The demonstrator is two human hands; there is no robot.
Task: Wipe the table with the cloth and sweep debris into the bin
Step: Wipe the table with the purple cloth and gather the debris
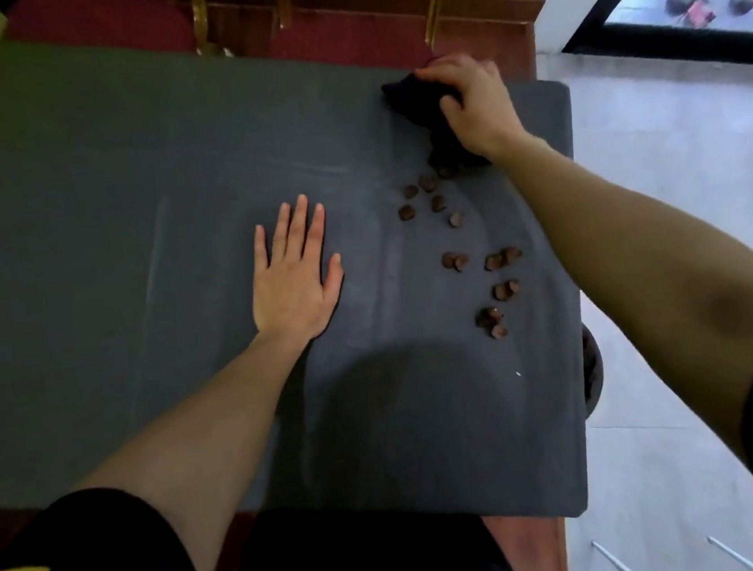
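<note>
While near the table's [77,225] far-right corner, cloth [409,98] under right hand [471,100].

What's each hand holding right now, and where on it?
The right hand grips the dark cloth from above, around its bunched middle, pressing it onto the table. The left hand holds nothing; it lies flat and open on the table.

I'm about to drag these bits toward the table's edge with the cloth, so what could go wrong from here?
1. The debris lies scattered in loose clusters; one narrow pass of the cloth may leave pieces behind.
2. Only a sliver of the bin shows past the table edge, so pieces could land on the floor.
3. The left hand lies flat nearby, possibly blocking a wider sweep.
</note>
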